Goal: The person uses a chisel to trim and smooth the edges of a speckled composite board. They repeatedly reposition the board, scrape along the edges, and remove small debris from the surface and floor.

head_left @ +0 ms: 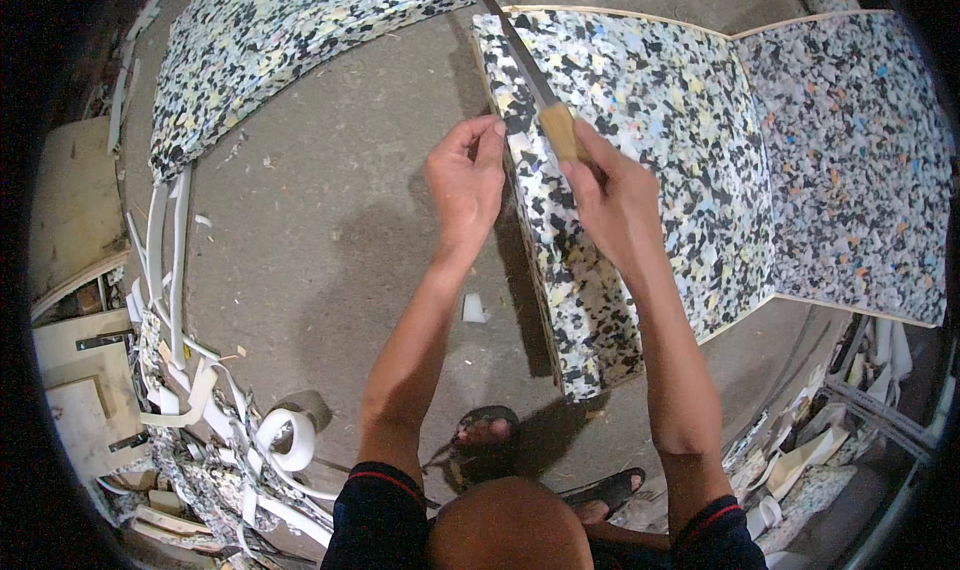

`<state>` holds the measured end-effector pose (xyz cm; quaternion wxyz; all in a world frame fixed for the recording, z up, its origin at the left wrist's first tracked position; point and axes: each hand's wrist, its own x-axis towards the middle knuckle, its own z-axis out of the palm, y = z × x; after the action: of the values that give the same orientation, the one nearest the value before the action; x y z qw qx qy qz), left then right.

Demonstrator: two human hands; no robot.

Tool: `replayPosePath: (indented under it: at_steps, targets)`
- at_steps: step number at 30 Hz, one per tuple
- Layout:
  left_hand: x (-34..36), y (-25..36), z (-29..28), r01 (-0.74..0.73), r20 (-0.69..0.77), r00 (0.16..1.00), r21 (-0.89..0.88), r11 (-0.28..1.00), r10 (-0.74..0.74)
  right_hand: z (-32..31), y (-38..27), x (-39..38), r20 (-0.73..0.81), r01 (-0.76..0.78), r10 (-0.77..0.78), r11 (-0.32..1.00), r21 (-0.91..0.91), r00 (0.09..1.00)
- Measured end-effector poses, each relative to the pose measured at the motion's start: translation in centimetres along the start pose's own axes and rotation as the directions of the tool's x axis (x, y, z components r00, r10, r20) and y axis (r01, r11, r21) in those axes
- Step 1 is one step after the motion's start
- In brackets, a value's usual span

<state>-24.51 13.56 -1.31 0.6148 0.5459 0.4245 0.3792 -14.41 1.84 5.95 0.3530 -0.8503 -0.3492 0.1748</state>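
My right hand is closed round the wooden handle of a long-bladed knife. The narrow blade slants up and left across the speckled foam panel, its tip near the top edge of the view. The foam is a black, white and pale yellow mix, on a thin wooden backing. At the panel's left edge is my left hand, thumb and fingers pinched together against the side. What they pinch, if anything, is hidden. Shadow from my right arm falls on the panel's near part.
Another speckled foam panel adjoins on the right. A long curved foam piece lies at the far left. White foam strips and wooden boards heap up at the near left. More offcuts lie near right. A small white scrap rests on the concrete floor.
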Motion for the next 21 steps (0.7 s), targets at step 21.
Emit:
replayPosePath:
  at_steps: [21]
  targets:
    - [-1.2,0.0,0.4,-0.018,-0.002,1.000,-0.065,0.998,0.018,-1.1,1.2,-0.2,-0.008,0.104,-0.104,0.992,0.070,0.995]
